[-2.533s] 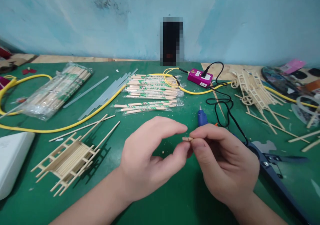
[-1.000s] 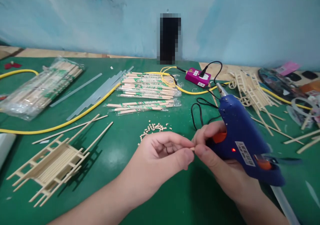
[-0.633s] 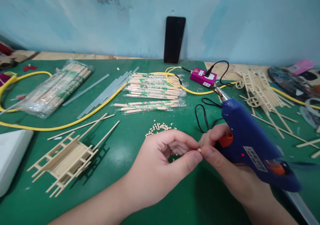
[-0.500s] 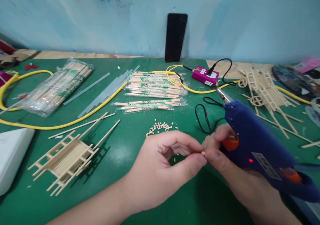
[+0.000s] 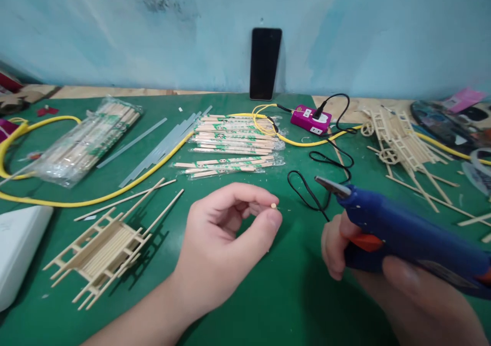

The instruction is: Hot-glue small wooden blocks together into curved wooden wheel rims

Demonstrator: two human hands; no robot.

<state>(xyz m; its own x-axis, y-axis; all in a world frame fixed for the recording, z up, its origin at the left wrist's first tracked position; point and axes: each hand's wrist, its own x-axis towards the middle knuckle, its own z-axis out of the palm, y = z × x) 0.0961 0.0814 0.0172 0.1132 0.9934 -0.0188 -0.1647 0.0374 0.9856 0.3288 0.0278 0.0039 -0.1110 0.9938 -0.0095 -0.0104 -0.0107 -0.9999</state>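
Note:
My left hand (image 5: 226, 238) pinches a tiny wooden piece (image 5: 273, 206) between thumb and forefinger above the green mat (image 5: 245, 305). My right hand (image 5: 368, 264) grips a blue hot glue gun (image 5: 406, 233) with a finger on its orange trigger. The gun's metal nozzle (image 5: 328, 185) points left toward the small piece, about a hand's width away from it. A wooden stick frame (image 5: 103, 243) lies on the mat left of my left hand.
Wrapped chopstick packs (image 5: 233, 141) and a bagged bundle (image 5: 84, 141) lie further back, with clear glue sticks (image 5: 161, 146) and a yellow cable (image 5: 95, 195). A pink power socket (image 5: 310, 121), a black phone (image 5: 265, 63) against the wall, stick models (image 5: 395, 141) at right, a white box (image 5: 19, 249) at left.
My hands have drawn apart: the right hand pulled the glue gun back to the right and levelled its nozzle leftward, while the left hand keeps the small wooden piece alone.

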